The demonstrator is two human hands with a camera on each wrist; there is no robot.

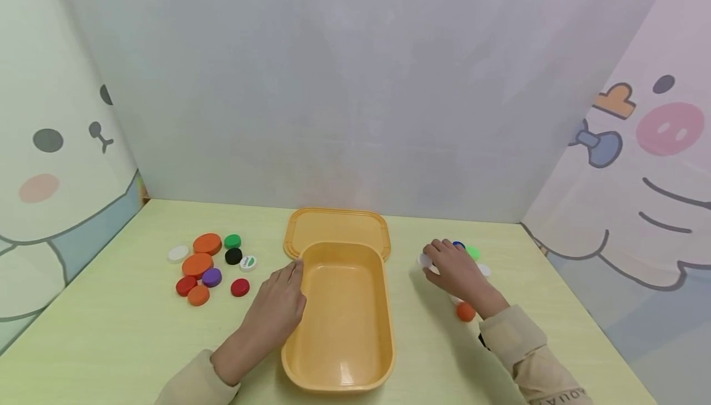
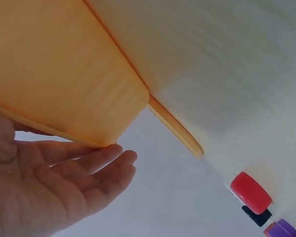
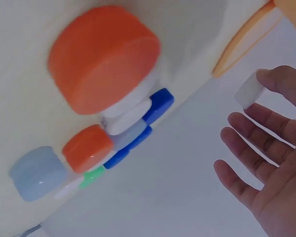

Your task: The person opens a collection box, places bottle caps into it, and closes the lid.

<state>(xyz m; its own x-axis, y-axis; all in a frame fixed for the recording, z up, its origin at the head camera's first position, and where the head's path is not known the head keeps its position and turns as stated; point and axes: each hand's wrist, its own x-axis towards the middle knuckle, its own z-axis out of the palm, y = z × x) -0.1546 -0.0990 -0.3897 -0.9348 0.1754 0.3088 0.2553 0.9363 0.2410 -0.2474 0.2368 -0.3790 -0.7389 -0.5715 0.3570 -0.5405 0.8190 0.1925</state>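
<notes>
My right hand (image 1: 458,272) is raised over the right part of the table and pinches a white bottle cap (image 3: 250,91) between thumb and index finger. Its other fingers spread loosely in the right wrist view. Below and beside it lie several caps, among them a large orange cap (image 3: 103,59), a blue cap (image 3: 159,105) and a green one (image 1: 473,253). With mostly straight fingers, my left hand (image 1: 274,306) rests at the left rim of a yellow-orange plastic box (image 1: 339,331). In the left wrist view its fingers touch the rim; the thumb is mostly hidden.
Behind the box lies its matching lid (image 1: 339,226), partly covered by the box. Several caps are spread at the left, including an orange cap (image 1: 197,265), a purple cap (image 1: 212,277) and a black cap (image 1: 233,256). A grey curtain (image 1: 344,84) closes off the back.
</notes>
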